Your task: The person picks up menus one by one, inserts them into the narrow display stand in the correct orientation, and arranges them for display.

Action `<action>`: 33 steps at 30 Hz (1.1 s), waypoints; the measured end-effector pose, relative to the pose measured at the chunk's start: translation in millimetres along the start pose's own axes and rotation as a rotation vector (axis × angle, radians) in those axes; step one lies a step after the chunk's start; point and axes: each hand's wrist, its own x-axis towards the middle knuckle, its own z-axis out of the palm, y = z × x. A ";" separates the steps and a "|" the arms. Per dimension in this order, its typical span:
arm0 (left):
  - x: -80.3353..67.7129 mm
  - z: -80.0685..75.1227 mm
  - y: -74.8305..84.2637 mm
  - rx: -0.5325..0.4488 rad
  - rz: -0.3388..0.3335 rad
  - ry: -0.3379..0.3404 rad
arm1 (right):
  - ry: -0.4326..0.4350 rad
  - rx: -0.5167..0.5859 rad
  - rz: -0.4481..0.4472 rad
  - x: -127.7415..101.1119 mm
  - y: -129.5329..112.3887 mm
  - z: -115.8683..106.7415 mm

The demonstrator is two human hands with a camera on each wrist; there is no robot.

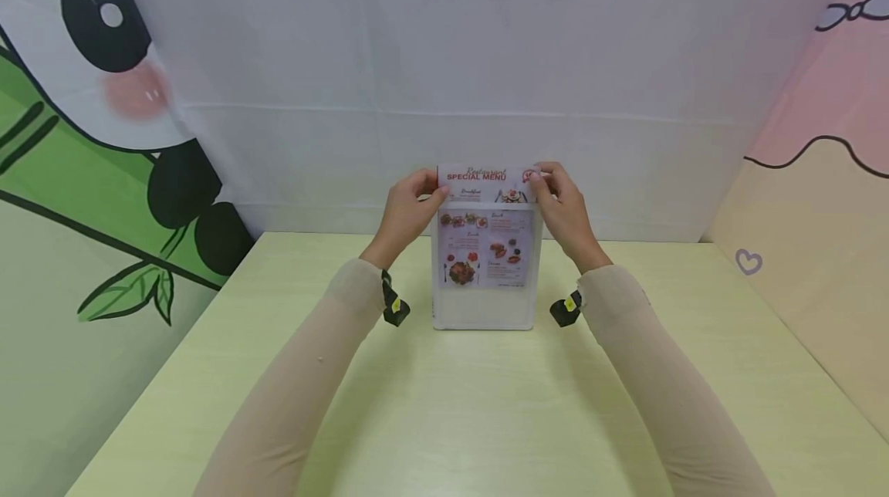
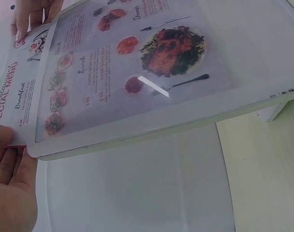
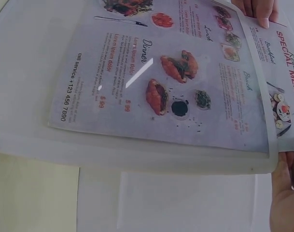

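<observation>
A printed menu sheet [image 1: 475, 177] headed "Restaurant Special Menu" is partly inside a white-framed clear display stand [image 1: 482, 310]. Its top strip sticks out above the frame, while the lower part shows through the clear front. My left hand [image 1: 413, 204] pinches the sheet's upper left edge between thumb and fingers. At the upper right corner, my right hand [image 1: 564, 207] pinches it the same way. In the right wrist view, the menu's bottom edge [image 3: 151, 137] lies inside the frame, short of its far end. The stand is upright on the table.
The pale yellow table [image 1: 444, 420] reaches back to a white cloth backdrop [image 1: 486, 57]. Patterned panels with cartoon drawings stand at the left [image 1: 104, 173] and right [image 1: 819, 211]. Each wrist wears a small black camera.
</observation>
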 end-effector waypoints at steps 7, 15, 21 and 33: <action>0.0 0.5 -2.1 -0.011 0.003 0.004 | 0.006 0.006 0.021 -1.8 -1.4 0.6; -0.3 -0.5 -2.4 -0.010 -0.003 0.009 | 0.011 0.001 0.032 -1.6 -1.5 1.3; -0.1 -1.0 -2.2 -0.018 -0.009 0.008 | 0.010 -0.026 0.036 -1.1 -2.6 0.9; 0.2 -0.9 -0.9 -0.005 -0.010 -0.001 | 0.026 0.007 -0.008 -1.7 -1.3 2.1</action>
